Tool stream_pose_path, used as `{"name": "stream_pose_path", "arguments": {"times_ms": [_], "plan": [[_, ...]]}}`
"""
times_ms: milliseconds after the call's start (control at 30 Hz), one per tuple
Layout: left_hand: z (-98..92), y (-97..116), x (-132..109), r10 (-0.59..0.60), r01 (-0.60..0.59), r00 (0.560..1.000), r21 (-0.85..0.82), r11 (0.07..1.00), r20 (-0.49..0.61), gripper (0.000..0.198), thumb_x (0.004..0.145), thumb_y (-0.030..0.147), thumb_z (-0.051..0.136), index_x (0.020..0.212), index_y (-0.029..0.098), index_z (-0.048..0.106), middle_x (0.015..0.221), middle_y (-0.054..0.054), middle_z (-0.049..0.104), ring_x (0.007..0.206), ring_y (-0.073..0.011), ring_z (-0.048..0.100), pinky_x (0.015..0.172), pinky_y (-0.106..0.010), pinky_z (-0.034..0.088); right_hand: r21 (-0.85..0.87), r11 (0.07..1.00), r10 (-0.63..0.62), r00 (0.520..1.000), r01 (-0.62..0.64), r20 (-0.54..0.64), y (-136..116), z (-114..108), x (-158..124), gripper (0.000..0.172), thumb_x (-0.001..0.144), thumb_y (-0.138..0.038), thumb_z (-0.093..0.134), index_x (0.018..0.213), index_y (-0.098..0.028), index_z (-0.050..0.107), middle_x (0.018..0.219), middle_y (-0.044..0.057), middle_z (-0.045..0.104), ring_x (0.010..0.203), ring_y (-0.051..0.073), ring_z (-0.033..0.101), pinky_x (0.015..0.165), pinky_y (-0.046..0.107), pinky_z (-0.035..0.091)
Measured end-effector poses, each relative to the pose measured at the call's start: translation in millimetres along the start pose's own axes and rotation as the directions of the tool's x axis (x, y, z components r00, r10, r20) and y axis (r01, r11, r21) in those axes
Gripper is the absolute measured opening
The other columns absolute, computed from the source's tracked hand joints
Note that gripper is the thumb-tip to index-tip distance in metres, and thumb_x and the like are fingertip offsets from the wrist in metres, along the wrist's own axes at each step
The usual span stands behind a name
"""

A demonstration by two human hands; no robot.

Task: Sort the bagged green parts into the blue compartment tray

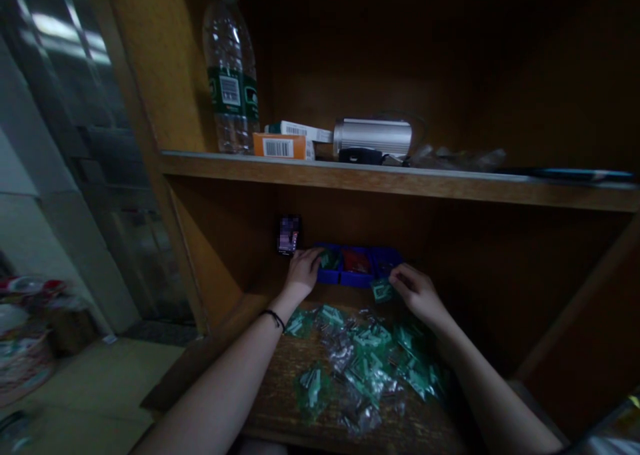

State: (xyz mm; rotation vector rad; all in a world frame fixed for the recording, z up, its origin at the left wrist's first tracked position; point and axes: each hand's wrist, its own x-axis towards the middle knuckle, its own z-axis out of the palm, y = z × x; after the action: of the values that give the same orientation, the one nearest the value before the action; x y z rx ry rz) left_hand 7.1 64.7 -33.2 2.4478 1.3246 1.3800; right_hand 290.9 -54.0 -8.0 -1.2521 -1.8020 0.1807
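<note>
My left hand (303,271) reaches to the left compartment of a blue bin (356,280), fingers stretched to its edge beside green packets (329,259) inside. Its fingertips are partly hard to make out. My right hand (416,289) is closed, thumb and fingers pinching a small green plastic packet (382,290) just in front of the bin's right compartment. Something red (355,261) fills the middle compartment. Between my forearms, several green packets (370,361) with pale strips inside lie heaped on the worn wooden surface (283,381), mixed with clear small bags (340,348).
A lit phone (289,234) leans behind my left hand. Above runs a wooden shelf (300,173) carrying a plastic bottle (230,75), an orange box (280,146) and a silver cylinder (373,137). Cabinet walls enclose both sides. A basket (25,368) stands on the floor at left.
</note>
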Motion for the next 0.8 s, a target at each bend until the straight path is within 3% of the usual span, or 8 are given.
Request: {"name": "stream_pose_path", "arguments": {"times_ms": [200,400,633,800], "plan": [[-1.9,7.4,-2.0,0.046,-0.047,0.999,-0.052,0.998,-0.02,0.033,0.098,0.023,0.043,0.123,0.022,0.065,0.122,-0.005,0.069,0.111,-0.0222,0.059,0.1,-0.037,0.046,0.005,1.0,-0.001,1.0,0.001,0.026,1.5,1.5,-1.0,0.019,0.094,-0.033,0.051,0.081,-0.021,0.059,0.079,0.001,0.059,0.075,0.018,0.055,0.068,0.028,0.039],[4.5,19.5,-5.8,0.085,-0.063,0.975,-0.114,0.992,0.207,0.045,0.098,0.028,0.043,0.142,0.017,0.05,0.141,-0.009,0.057,0.128,-0.0226,0.055,0.111,-0.036,0.042,0.023,1.0,-0.006,0.997,0.004,0.071,0.7,3.3,-1.1,0.02,0.094,-0.033,0.051,0.08,-0.021,0.059,0.078,0.0,0.058,0.074,0.017,0.055,0.068,0.028,0.038],[1.3,24.0,-11.7,0.101,-0.104,0.933,-0.01,0.995,0.346,0.059,0.098,0.038,0.044,0.152,0.016,0.034,0.152,-0.01,0.043,0.137,-0.0237,0.045,0.115,-0.035,0.037,0.024,0.999,-0.023,0.995,0.021,0.097,4.9,6.1,-1.9,0.022,0.094,-0.035,0.051,0.081,-0.021,0.061,0.078,0.001,0.059,0.073,0.017,0.055,0.067,0.028,0.039],[-0.4,28.4,-11.9,0.095,-0.154,0.898,0.104,0.983,0.43,0.058,0.096,0.045,0.046,0.149,0.021,0.039,0.147,-0.011,0.05,0.135,-0.0286,0.045,0.113,-0.044,0.034,-0.01,1.0,-0.014,0.995,0.015,0.094,3.9,6.3,-1.9,0.024,0.095,-0.037,0.05,0.08,-0.021,0.06,0.078,0.0,0.06,0.073,0.017,0.056,0.067,0.028,0.039]]}}
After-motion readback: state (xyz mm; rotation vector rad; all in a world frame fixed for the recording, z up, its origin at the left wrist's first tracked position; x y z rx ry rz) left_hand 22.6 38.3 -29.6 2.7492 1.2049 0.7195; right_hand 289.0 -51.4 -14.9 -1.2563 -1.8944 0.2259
